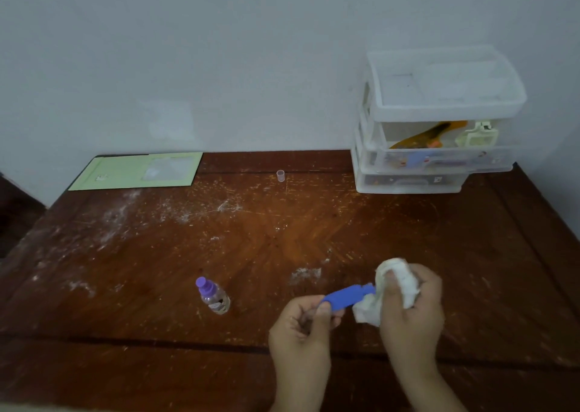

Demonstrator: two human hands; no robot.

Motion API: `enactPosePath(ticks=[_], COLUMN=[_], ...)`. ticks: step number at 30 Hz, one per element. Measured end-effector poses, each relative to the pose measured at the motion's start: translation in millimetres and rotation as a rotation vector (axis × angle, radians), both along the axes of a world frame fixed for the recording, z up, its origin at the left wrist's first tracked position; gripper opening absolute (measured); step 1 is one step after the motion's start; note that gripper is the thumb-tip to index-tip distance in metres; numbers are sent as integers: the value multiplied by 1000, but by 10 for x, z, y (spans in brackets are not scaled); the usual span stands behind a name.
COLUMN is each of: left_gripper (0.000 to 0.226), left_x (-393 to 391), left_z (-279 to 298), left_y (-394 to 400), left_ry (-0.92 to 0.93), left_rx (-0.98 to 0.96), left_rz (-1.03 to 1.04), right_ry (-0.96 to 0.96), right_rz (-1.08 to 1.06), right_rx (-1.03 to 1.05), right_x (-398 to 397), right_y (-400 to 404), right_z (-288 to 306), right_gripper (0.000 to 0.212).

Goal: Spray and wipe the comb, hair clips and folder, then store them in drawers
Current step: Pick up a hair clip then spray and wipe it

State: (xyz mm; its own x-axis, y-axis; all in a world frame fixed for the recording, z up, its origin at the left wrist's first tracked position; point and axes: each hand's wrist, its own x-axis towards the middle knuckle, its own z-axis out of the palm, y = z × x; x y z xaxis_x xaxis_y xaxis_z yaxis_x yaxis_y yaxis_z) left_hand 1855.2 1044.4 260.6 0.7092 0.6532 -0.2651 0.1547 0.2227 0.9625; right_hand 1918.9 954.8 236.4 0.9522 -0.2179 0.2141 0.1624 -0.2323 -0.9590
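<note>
Blue hair clip (343, 297), above table's (125, 254) near edge: left hand (303, 323) pinches one end, right hand (411, 301) grips cloth (392, 286) round the other; risk, hard rubbing pulls it loose.

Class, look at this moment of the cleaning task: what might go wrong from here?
1. The left hand pinches only the end of the blue hair clip while the right hand rubs it with the cloth; that small grip may slip.
2. The uncapped spray bottle stands near the left elbow's path and could tip over.
</note>
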Motion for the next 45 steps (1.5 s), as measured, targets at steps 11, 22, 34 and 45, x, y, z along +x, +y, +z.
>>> enactPosePath(ticks=[11,22,34,45], left_gripper=[19,14,16,19], left_x=[181,947,2643,3033], left_z=[-122,245,785,705], left_y=[336,286,-199,-485], left_ry=[59,-35,-180,26], left_rx=[-244,-131,301,462], left_rz=[143,-100,-315,-689], right_ry=[131,49,-433,-417], right_rz=[532,227,-218,-215], right_rx=[-925,-321,-622,-584], right_x=[316,940,2243,2303], right_y=[-342,-540,-741,-754], right_z=[-710,-338,164,89], right_gripper=[26,24,41,51])
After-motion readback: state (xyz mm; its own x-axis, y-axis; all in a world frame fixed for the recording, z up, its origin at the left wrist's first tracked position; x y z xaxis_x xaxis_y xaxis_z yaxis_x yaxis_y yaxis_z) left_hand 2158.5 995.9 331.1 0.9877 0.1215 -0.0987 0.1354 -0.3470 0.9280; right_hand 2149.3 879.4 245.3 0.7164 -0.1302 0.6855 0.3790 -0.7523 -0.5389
